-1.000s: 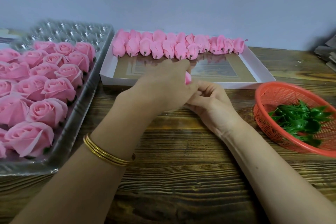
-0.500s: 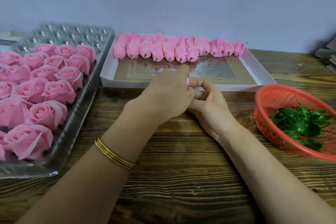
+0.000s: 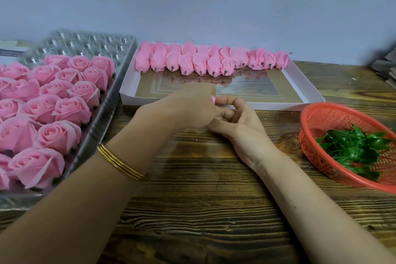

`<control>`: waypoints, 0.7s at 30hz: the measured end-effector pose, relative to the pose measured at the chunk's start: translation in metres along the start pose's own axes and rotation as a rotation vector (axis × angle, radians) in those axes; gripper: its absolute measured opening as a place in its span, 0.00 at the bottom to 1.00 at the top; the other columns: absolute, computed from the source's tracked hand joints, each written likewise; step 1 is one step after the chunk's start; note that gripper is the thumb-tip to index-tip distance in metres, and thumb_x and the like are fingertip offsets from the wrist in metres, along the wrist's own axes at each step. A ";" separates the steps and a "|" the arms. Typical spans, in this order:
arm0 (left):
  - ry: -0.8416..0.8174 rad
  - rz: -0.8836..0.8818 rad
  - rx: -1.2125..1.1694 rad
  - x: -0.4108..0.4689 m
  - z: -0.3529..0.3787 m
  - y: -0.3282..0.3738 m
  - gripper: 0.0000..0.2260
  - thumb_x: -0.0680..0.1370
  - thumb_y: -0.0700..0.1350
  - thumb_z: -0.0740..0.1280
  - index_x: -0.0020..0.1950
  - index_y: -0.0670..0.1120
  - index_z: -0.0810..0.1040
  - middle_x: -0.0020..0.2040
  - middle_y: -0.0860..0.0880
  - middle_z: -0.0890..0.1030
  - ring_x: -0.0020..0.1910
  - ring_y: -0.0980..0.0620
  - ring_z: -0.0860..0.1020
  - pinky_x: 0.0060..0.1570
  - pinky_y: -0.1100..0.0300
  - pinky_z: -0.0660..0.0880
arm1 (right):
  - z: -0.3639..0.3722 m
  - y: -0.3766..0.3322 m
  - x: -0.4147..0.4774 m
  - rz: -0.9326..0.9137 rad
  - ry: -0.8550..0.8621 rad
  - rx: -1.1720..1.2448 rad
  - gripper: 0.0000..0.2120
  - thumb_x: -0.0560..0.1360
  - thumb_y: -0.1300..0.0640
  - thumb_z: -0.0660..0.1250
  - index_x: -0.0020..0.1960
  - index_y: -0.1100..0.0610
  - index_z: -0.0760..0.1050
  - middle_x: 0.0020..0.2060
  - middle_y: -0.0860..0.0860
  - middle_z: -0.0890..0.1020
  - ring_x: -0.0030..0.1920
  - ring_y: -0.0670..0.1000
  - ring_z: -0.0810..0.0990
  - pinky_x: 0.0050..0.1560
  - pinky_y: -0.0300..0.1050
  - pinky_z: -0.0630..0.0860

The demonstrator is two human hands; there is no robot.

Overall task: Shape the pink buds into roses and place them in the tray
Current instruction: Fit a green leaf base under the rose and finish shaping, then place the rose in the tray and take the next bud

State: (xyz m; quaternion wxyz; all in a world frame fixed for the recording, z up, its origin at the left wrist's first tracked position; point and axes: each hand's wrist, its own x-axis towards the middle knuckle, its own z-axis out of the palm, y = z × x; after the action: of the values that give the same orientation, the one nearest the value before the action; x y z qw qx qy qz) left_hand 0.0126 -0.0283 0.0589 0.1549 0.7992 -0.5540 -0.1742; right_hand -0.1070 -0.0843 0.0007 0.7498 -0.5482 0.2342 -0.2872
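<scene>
head view | centre frame: left hand (image 3: 188, 107) curled round pink bud (image 3: 213, 99), only a soft sliver showing, axis hidden | right hand (image 3: 237, 122) fingers curled against it, grip unclear | spare buds (image 3: 201, 60) rowed upper centre in white box (image 3: 278, 106), stubs pointing down-frame | ruffled roses (image 3: 60, 135) left in clear dimpled tray (image 3: 85, 43) | grained wood tabletop (image 3: 203, 210)

Plain pale blue-grey wall (image 3: 214, 2) behind a dark-grained wooden table (image 3: 203, 210).
</scene>
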 end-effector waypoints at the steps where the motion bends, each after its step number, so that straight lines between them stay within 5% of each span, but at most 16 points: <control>1: 0.001 0.000 0.004 0.000 -0.001 -0.001 0.09 0.79 0.48 0.63 0.41 0.48 0.68 0.40 0.52 0.71 0.44 0.49 0.70 0.33 0.63 0.62 | 0.000 -0.001 0.000 0.006 -0.009 -0.012 0.28 0.66 0.77 0.70 0.63 0.66 0.68 0.39 0.56 0.82 0.45 0.58 0.79 0.53 0.52 0.80; 5: 0.073 0.007 0.042 0.001 -0.011 -0.010 0.04 0.80 0.46 0.62 0.50 0.46 0.73 0.39 0.52 0.72 0.36 0.54 0.69 0.33 0.67 0.64 | -0.002 -0.001 0.002 0.034 -0.022 -0.081 0.27 0.66 0.79 0.69 0.60 0.60 0.71 0.42 0.55 0.83 0.42 0.50 0.82 0.49 0.43 0.81; 12: 0.261 -0.063 -0.204 0.004 -0.067 -0.043 0.01 0.79 0.39 0.65 0.48 0.43 0.76 0.39 0.45 0.79 0.36 0.45 0.78 0.47 0.47 0.79 | -0.006 0.000 0.005 0.062 -0.007 -0.138 0.17 0.69 0.77 0.67 0.52 0.59 0.77 0.44 0.56 0.85 0.45 0.51 0.83 0.49 0.42 0.79; 18: 0.466 -0.237 -0.218 0.021 -0.128 -0.110 0.03 0.80 0.39 0.65 0.53 0.40 0.74 0.39 0.42 0.75 0.31 0.47 0.76 0.23 0.66 0.76 | -0.007 -0.001 0.004 0.077 -0.012 -0.139 0.15 0.70 0.76 0.66 0.53 0.62 0.77 0.44 0.58 0.84 0.48 0.52 0.82 0.53 0.44 0.78; 21: 0.514 -0.328 -0.263 0.032 -0.144 -0.157 0.03 0.80 0.39 0.65 0.52 0.40 0.74 0.38 0.43 0.75 0.21 0.54 0.77 0.20 0.68 0.74 | -0.006 -0.002 0.004 0.080 -0.016 -0.131 0.15 0.70 0.76 0.65 0.53 0.63 0.77 0.44 0.59 0.84 0.48 0.54 0.81 0.53 0.44 0.78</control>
State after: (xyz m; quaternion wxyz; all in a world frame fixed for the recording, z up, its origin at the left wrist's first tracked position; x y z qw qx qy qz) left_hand 0.2185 0.0027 0.1148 0.3615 0.8686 -0.3336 -0.0595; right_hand -0.1088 -0.0914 0.0005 0.7251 -0.5884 0.2683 -0.2367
